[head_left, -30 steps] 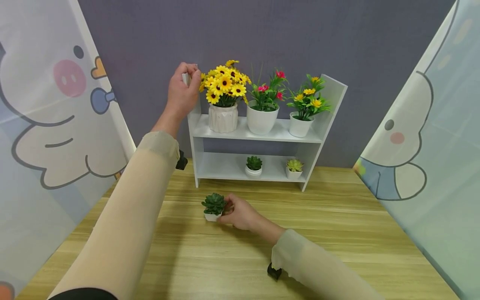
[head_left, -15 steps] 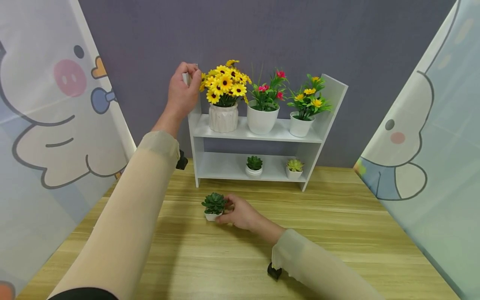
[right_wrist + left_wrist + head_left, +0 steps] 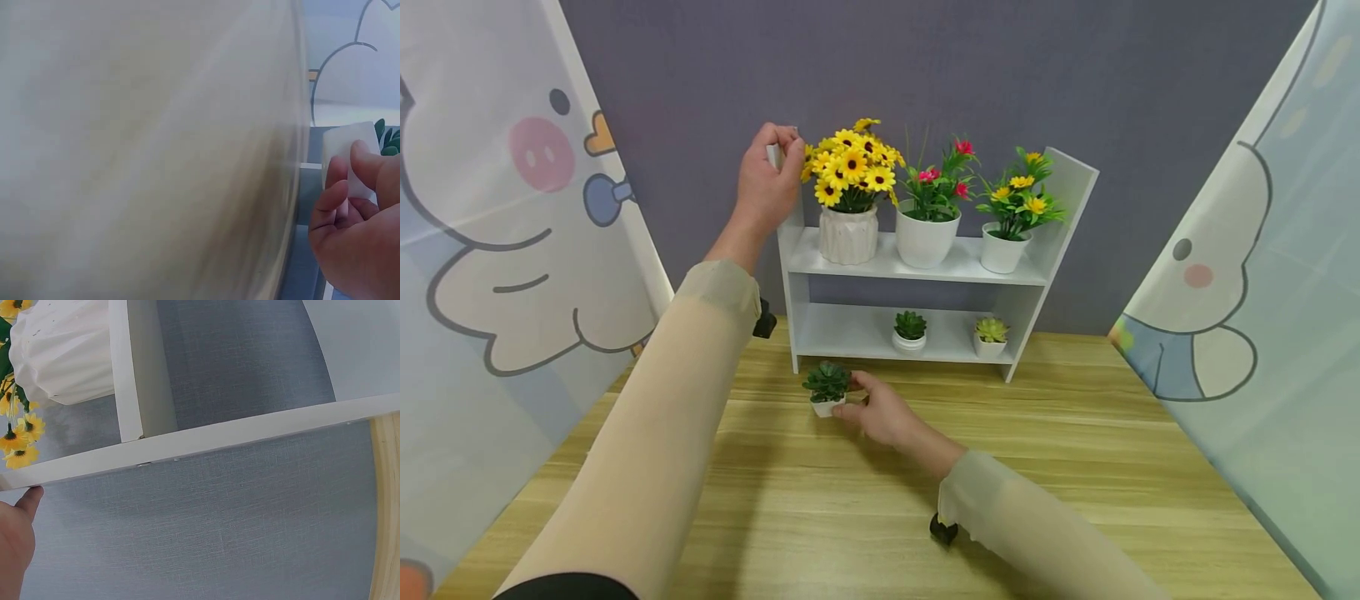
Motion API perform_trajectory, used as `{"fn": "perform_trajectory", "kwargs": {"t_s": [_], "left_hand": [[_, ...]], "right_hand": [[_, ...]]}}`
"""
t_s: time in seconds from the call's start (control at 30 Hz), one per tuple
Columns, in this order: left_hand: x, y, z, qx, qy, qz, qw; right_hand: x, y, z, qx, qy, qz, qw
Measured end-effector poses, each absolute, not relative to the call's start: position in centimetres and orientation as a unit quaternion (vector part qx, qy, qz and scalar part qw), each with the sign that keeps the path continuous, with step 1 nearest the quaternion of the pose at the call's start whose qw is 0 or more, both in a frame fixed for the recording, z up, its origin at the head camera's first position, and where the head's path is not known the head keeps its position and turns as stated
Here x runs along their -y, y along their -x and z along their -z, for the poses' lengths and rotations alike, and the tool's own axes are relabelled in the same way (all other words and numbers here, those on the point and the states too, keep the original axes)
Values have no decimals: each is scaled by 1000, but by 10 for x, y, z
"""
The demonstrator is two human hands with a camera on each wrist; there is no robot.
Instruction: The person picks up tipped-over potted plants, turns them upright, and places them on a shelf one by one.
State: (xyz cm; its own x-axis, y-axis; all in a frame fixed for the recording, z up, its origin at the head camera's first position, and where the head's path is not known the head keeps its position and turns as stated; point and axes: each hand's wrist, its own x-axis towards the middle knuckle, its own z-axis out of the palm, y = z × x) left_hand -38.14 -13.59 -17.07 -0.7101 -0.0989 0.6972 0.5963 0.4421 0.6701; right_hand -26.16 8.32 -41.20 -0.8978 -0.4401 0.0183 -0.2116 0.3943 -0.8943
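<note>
My left hand grips the top of the left side panel of a white two-tier shelf; in the left wrist view a fingertip presses against the panel's edge. With my right hand I hold a dark green potted succulent by its small white pot, in front of the shelf's lower left corner. The right wrist view has the white pot between thumb and curled fingers, beside a large blurred sleeve. A smaller succulent and a pale green one stand on the lower tier.
On the upper tier stand yellow flowers in a ribbed white pot, a red-flowered plant and a yellow-flowered one. The shelf stands on a wooden table before a grey wall. Cartoon panels flank both sides.
My right hand has lifted the potted succulent and moved it slightly away from me, toward the shelf. The left hand keeps its place on the side panel.
</note>
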Motion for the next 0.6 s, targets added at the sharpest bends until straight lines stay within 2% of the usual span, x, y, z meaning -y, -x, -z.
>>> {"fn": "perform_trajectory", "kwargs": {"t_s": [0.37,0.6], "left_hand": [[135,381,170,779,157,502,342],[135,381,171,776,161,501,347]], "right_hand": [[-73,283,390,-829,197,522,46],[-68,301,382,-819,156,548,59]]}}
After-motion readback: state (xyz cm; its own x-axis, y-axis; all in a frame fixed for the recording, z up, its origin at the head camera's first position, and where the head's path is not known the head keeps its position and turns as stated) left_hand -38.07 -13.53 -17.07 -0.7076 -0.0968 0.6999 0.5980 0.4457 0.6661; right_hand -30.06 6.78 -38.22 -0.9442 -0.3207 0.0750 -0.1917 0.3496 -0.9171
